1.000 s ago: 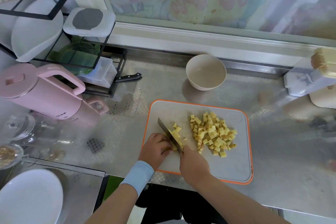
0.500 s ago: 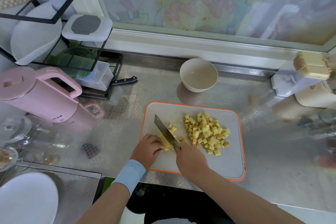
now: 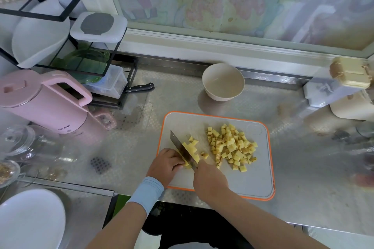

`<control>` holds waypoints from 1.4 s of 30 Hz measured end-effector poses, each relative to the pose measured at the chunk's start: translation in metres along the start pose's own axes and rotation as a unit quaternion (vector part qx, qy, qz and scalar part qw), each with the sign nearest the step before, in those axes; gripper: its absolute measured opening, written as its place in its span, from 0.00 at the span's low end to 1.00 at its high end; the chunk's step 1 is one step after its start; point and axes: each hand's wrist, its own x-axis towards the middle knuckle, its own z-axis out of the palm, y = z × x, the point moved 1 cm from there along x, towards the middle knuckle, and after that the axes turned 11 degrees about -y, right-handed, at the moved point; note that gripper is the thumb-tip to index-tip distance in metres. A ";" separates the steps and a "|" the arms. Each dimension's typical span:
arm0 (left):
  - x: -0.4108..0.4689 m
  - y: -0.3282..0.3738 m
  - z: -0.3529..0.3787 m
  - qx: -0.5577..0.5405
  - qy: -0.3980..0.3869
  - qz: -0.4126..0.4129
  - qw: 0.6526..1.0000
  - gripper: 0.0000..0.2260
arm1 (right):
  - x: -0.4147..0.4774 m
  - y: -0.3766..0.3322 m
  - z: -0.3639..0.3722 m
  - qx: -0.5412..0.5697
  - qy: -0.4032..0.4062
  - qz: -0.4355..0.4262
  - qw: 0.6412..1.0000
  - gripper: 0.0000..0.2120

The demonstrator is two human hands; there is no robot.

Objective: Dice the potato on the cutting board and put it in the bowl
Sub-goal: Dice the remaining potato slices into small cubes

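Potato [image 3: 190,150] lies on the cutting board [image 3: 253,178], right between the two hands. It is yellow and partly cut into small bits. The left hand [image 3: 166,164] has its fingers curled on the near end of the potato and holds it down. This hand has a light blue band [image 3: 146,192] on its wrist.

The right hand [image 3: 210,182] is wrapped tight round the handle of a knife [image 3: 179,145]. The handle is hidden inside the hand. The flat blade points away from the person and to the left. It stands on the potato, just beside the left hand's fingertips.

A heap of potato cubes [image 3: 232,147] sits on the board, a little past the right hand and to its right. Some cubes have brown skin on them. One small bit lies alone between the heap and the knife.

The bowl [image 3: 223,82] stands on the shiny surface [image 3: 303,157], well past both hands, beyond the far edge of the board. No potato shows inside it.

Far to the left of the left hand stands a pink kettle [image 3: 44,101]. A second knife with a black handle [image 3: 139,87] lies past it, under a black rack. A white plate [image 3: 28,220] sits near the left arm.
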 end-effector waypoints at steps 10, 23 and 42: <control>-0.003 0.003 0.000 -0.029 0.013 0.013 0.999 0.09 | 0.012 -0.004 0.017 0.025 0.014 0.006 1.000 0.10; -0.008 -0.007 0.001 -0.021 0.008 0.036 0.999 0.11 | 0.009 -0.003 0.001 0.053 0.009 0.001 0.999 0.11; -0.004 -0.010 0.002 -0.029 0.035 0.048 0.998 0.12 | -0.008 -0.011 0.004 0.022 0.037 -0.012 0.999 0.08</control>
